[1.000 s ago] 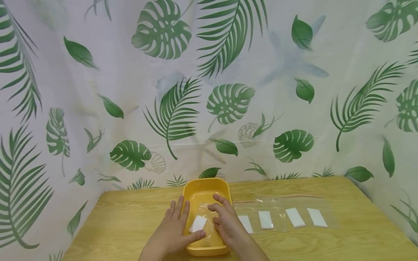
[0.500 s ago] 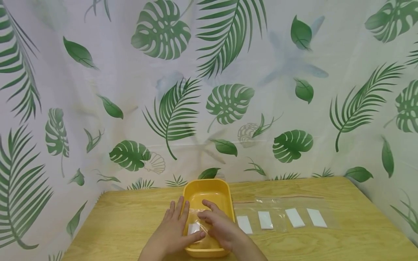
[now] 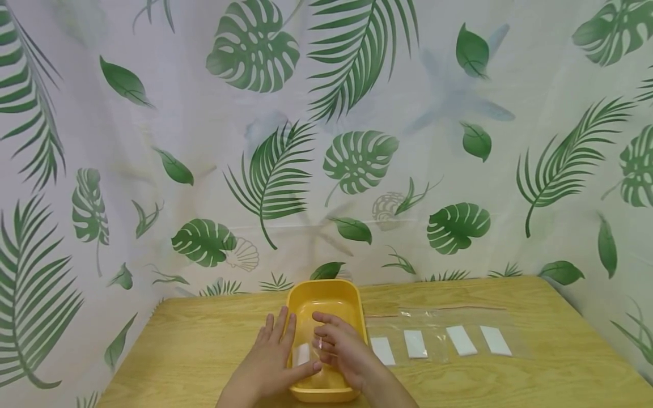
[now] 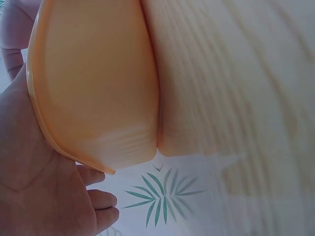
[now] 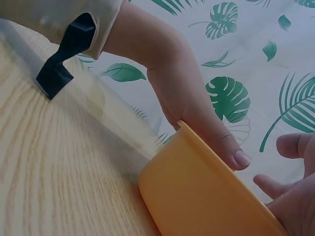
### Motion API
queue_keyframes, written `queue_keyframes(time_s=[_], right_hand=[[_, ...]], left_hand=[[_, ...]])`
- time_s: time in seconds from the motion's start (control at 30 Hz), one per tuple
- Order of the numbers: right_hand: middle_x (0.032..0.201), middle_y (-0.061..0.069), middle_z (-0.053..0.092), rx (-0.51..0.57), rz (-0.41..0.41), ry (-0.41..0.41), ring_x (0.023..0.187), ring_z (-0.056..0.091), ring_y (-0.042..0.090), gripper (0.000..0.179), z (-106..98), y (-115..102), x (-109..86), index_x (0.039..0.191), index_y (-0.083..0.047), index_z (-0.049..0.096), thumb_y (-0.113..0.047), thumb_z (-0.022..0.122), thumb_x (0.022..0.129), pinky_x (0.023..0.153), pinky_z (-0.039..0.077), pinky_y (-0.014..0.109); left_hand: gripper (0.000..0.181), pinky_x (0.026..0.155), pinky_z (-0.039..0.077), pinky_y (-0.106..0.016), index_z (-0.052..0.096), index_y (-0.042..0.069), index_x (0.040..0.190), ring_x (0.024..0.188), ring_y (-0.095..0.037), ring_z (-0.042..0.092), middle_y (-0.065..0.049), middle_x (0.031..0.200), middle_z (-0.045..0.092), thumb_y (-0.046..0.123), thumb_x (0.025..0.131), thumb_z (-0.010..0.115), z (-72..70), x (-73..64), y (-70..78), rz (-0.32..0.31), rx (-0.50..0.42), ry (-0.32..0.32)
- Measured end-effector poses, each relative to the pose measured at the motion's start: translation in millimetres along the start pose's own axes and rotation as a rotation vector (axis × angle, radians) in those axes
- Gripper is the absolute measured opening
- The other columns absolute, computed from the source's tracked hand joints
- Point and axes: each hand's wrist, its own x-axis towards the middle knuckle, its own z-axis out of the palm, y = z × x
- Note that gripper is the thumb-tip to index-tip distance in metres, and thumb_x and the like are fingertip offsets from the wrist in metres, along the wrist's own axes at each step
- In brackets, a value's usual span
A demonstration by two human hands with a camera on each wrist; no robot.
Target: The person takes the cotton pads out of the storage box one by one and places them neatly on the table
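In the head view my left hand rests along the left rim of a yellow plastic tub, its fingers straight and its thumb over the inside. The right wrist view shows that thumb lying across the tub's rim. My right hand reaches over the tub from the right with its fingers bent. At its fingertips glints a clear plastic zip bag holding a white rectangular piece, tilted inside the tub. The fingers hide much of this bag.
Right of the tub, several clear zip bags lie in an overlapping row on the wooden table, each with a white piece inside. A leaf-printed cloth hangs behind the table.
My right hand has moved left within the tub, and the zip bag with its white piece has shifted left and turned. My left hand has stayed at the rim.
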Motion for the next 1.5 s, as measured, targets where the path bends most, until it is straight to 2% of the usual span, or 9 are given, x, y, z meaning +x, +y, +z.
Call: queue_keyframes(time_s=[0.1, 0.2, 0.3, 0.43, 0.6, 0.77, 1.0, 1.27, 1.5], right_hand=[[0.112, 0.005, 0.066, -0.115, -0.016, -0.008, 0.102, 0.055, 0.019, 0.051, 0.2, -0.5, -0.6, 0.141, 0.0, 0.052, -0.023, 0.059, 0.095, 0.081, 0.042, 0.037], [0.14, 0.014, 0.058, -0.259, -0.073, -0.019, 0.124, 0.052, 0.031, 0.05, -0.1, -4.3, -5.2, 0.14, 0.0, 0.054, -0.026, 0.059, 0.097, 0.095, 0.043, 0.053], [0.145, 0.016, 0.054, -0.404, -0.189, 0.012, 0.127, 0.054, 0.035, 0.05, -3.2, -15.0, -12.7, 0.14, -0.002, 0.055, -0.029, 0.061, 0.099, 0.102, 0.043, 0.061], [0.138, 0.013, 0.06, -0.508, -0.339, 0.134, 0.115, 0.063, 0.029, 0.043, -14.2, -33.6, -23.5, 0.134, -0.005, 0.062, -0.028, 0.064, 0.098, 0.094, 0.055, 0.046], [0.13, 0.011, 0.066, -0.433, -0.35, 0.227, 0.102, 0.067, 0.025, 0.033, -29.7, -49.4, -28.8, 0.127, -0.006, 0.067, -0.012, 0.066, 0.094, 0.078, 0.06, 0.033], [0.125, 0.001, 0.069, -0.676, -0.45, 0.369, 0.091, 0.07, 0.017, 0.036, -37.4, -51.4, -32.3, 0.125, -0.016, 0.07, -0.008, 0.069, 0.09, 0.06, 0.057, 0.023], [0.134, 0.013, 0.063, -0.436, -0.361, 0.164, 0.094, 0.069, 0.021, 0.04, -61.3, -60.3, -53.7, 0.13, -0.007, 0.065, -0.009, 0.073, 0.091, 0.071, 0.061, 0.032], [0.134, 0.01, 0.064, -0.427, -0.317, 0.293, 0.093, 0.071, 0.013, 0.047, -124.8, -58.1, -83.1, 0.135, -0.003, 0.06, -0.014, 0.073, 0.091, 0.073, 0.061, 0.032], [0.124, -0.016, 0.068, -0.417, -0.346, 0.378, 0.096, 0.07, 0.006, 0.05, -161.6, -66.0, -94.0, 0.142, 0.0, 0.052, -0.015, 0.068, 0.096, 0.076, 0.06, 0.028]], left_hand=[[0.112, 0.121, 0.014, -0.06, 0.017, 0.004, 0.159, 0.151, -0.047, 0.003, -0.016, 0.167, 0.001, 0.083, 0.085, 0.045, -0.1, 0.4, 0.4, 0.001, -0.016, -0.013], [0.112, 0.121, 0.013, -0.06, 0.013, 0.004, 0.16, 0.151, -0.046, 0.001, -0.016, 0.167, 0.0, 0.082, 0.085, 0.046, 0.5, 1.0, 0.7, 0.0, -0.032, -0.024], [0.113, 0.121, 0.013, -0.06, 0.011, 0.002, 0.159, 0.151, -0.046, 0.001, -0.018, 0.167, 0.001, 0.08, 0.086, 0.047, 1.3, 1.8, 1.5, 0.002, -0.041, -0.027], [0.114, 0.121, 0.013, -0.06, 0.01, 0.001, 0.159, 0.151, -0.047, 0.001, -0.02, 0.166, 0.002, 0.08, 0.086, 0.047, 2.5, 3.1, 2.7, 0.006, -0.043, -0.022], [0.115, 0.121, 0.013, -0.06, 0.01, 0.002, 0.159, 0.151, -0.047, 0.001, -0.019, 0.167, 0.001, 0.082, 0.085, 0.046, 3.4, 3.3, 3.2, -0.002, -0.045, -0.025], [0.113, 0.121, 0.011, -0.061, 0.011, 0.002, 0.16, 0.151, -0.046, 0.0, -0.018, 0.167, -0.001, 0.079, 0.086, 0.049, 2.3, 2.2, 4.9, -0.007, -0.06, -0.032], [0.112, 0.121, 0.012, -0.06, 0.01, 0.002, 0.159, 0.151, -0.047, 0.0, -0.019, 0.167, -0.001, 0.079, 0.087, 0.048, 3.8, 3.3, 7.5, 0.003, -0.063, -0.044], [0.111, 0.121, 0.01, -0.061, 0.011, 0.001, 0.159, 0.151, -0.048, -0.001, -0.02, 0.167, -0.001, 0.076, 0.088, 0.05, 3.7, 4.0, 1.2, 0.013, -0.039, -0.027], [0.112, 0.121, 0.01, -0.061, 0.009, 0.003, 0.16, 0.151, -0.048, -0.001, -0.018, 0.167, -0.002, 0.077, 0.087, 0.05, 0.2, 2.1, -1.5, -0.009, -0.041, -0.037]])
